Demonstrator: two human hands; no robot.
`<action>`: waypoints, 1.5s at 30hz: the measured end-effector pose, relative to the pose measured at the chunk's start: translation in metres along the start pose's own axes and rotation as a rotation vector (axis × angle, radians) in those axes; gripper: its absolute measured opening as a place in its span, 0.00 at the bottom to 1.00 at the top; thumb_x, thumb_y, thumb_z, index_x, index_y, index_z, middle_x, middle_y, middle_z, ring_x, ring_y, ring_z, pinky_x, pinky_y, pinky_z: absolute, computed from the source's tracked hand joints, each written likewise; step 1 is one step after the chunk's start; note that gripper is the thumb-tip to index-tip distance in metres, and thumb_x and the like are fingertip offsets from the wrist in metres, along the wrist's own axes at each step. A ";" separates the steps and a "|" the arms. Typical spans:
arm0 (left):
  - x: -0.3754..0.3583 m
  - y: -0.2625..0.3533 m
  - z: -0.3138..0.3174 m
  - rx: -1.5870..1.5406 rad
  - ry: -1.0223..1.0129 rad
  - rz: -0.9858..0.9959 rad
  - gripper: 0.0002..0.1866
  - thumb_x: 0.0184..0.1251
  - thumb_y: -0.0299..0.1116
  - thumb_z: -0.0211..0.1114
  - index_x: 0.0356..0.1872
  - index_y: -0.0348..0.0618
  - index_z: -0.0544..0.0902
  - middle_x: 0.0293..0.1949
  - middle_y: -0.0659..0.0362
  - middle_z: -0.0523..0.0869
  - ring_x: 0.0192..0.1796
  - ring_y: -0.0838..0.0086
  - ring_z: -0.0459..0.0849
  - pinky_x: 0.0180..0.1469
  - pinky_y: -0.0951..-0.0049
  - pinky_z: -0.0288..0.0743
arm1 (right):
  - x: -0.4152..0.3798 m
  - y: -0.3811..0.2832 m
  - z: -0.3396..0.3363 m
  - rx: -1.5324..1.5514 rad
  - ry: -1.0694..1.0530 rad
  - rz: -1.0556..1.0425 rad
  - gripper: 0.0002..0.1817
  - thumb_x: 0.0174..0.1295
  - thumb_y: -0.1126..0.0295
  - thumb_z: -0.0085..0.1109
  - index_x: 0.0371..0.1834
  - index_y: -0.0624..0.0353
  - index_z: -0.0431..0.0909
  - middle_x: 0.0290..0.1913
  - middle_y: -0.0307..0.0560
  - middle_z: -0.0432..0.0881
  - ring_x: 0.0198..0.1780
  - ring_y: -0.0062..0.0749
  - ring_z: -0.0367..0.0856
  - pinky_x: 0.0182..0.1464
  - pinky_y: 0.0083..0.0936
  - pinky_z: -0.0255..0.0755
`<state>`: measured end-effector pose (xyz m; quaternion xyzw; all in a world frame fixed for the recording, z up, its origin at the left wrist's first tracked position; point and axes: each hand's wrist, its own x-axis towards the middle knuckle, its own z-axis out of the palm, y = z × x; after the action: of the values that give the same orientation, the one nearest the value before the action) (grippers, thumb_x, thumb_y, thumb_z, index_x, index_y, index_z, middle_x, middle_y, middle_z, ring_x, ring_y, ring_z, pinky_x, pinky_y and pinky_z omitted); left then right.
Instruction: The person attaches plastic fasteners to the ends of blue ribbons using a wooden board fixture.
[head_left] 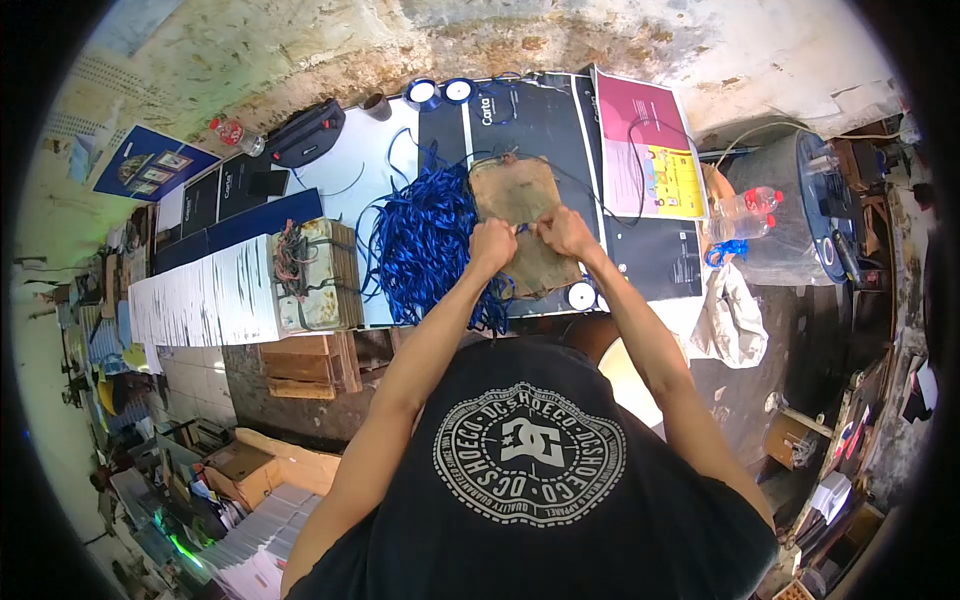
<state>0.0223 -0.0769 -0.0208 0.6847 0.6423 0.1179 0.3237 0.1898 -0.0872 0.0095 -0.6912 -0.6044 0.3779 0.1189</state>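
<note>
On the messy desk (385, 160), near its front edge, my left hand (492, 246) and right hand (568, 234) are pinching blue ribbon (523, 229) over a worn brown board (515, 190); the ribbon pile (425, 245) is lying beside it, probably for easy reaching.

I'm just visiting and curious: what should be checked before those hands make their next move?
1. Left hand and right hand over the brown board: ok.
2. Blue ribbon between them: ok, a short bit shows.
3. Firm grip: cannot tell, too small to see.
4. Loose ribbons sorted: not ok, the blue heap lies tangled beside the board.
5. White-centred spool well back from the work surface's near edge: not ok, it's close.
</note>
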 end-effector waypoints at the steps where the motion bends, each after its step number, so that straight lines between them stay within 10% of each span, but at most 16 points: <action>1: -0.004 -0.002 0.002 -0.004 -0.010 -0.011 0.13 0.59 0.41 0.61 0.27 0.43 0.85 0.29 0.44 0.84 0.37 0.49 0.84 0.43 0.55 0.77 | -0.008 0.000 0.000 0.020 -0.009 -0.011 0.12 0.54 0.62 0.54 0.32 0.53 0.85 0.34 0.60 0.82 0.41 0.54 0.81 0.48 0.40 0.74; 10: -0.069 -0.015 0.012 -0.177 -0.153 0.015 0.15 0.64 0.40 0.57 0.27 0.40 0.84 0.24 0.46 0.83 0.30 0.57 0.84 0.35 0.64 0.75 | -0.065 0.029 0.021 0.150 -0.123 -0.024 0.12 0.57 0.61 0.57 0.36 0.56 0.85 0.32 0.56 0.84 0.37 0.48 0.84 0.44 0.35 0.75; 13: -0.075 -0.007 -0.004 -0.277 -0.157 0.076 0.17 0.65 0.42 0.57 0.27 0.39 0.84 0.21 0.50 0.82 0.25 0.64 0.81 0.30 0.67 0.71 | -0.071 0.028 0.017 0.068 0.000 -0.107 0.12 0.59 0.65 0.57 0.34 0.62 0.84 0.28 0.56 0.83 0.31 0.33 0.83 0.38 0.29 0.74; 16: -0.070 -0.014 -0.013 -0.411 -0.232 0.122 0.19 0.66 0.45 0.57 0.28 0.37 0.83 0.19 0.55 0.81 0.23 0.74 0.77 0.27 0.71 0.66 | -0.071 0.020 -0.001 0.093 -0.067 -0.059 0.13 0.57 0.63 0.57 0.38 0.58 0.84 0.33 0.56 0.84 0.38 0.47 0.84 0.44 0.34 0.75; 28: -0.038 0.002 -0.046 -0.720 -0.242 0.185 0.17 0.64 0.41 0.64 0.34 0.33 0.84 0.27 0.61 0.84 0.31 0.84 0.75 0.35 0.78 0.71 | -0.054 -0.019 -0.044 0.143 0.014 -0.294 0.11 0.61 0.66 0.58 0.31 0.64 0.83 0.17 0.42 0.74 0.22 0.17 0.68 0.26 0.22 0.64; 30: -0.030 0.003 -0.046 -0.804 -0.221 0.144 0.16 0.64 0.42 0.64 0.33 0.36 0.84 0.24 0.67 0.80 0.20 0.88 0.65 0.21 0.82 0.58 | -0.044 -0.021 -0.046 0.148 -0.024 -0.283 0.10 0.57 0.67 0.56 0.32 0.61 0.84 0.23 0.50 0.79 0.26 0.31 0.76 0.33 0.28 0.69; 37: 0.009 -0.003 -0.044 -0.820 -0.153 0.046 0.15 0.62 0.43 0.66 0.30 0.38 0.84 0.21 0.66 0.79 0.16 0.87 0.63 0.17 0.82 0.54 | 0.009 -0.014 -0.049 0.263 -0.128 -0.261 0.11 0.54 0.68 0.54 0.30 0.60 0.85 0.18 0.46 0.76 0.23 0.21 0.70 0.29 0.25 0.66; 45: 0.058 -0.003 -0.038 -0.553 0.158 0.160 0.16 0.62 0.42 0.63 0.30 0.38 0.86 0.29 0.49 0.86 0.33 0.64 0.85 0.38 0.69 0.74 | 0.060 -0.023 -0.043 0.073 0.107 -0.335 0.11 0.58 0.64 0.59 0.33 0.60 0.84 0.28 0.55 0.83 0.30 0.38 0.81 0.39 0.30 0.72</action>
<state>0.0065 -0.0106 -0.0087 0.6077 0.5532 0.3663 0.4365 0.2005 -0.0136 0.0308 -0.5951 -0.6898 0.3371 0.2375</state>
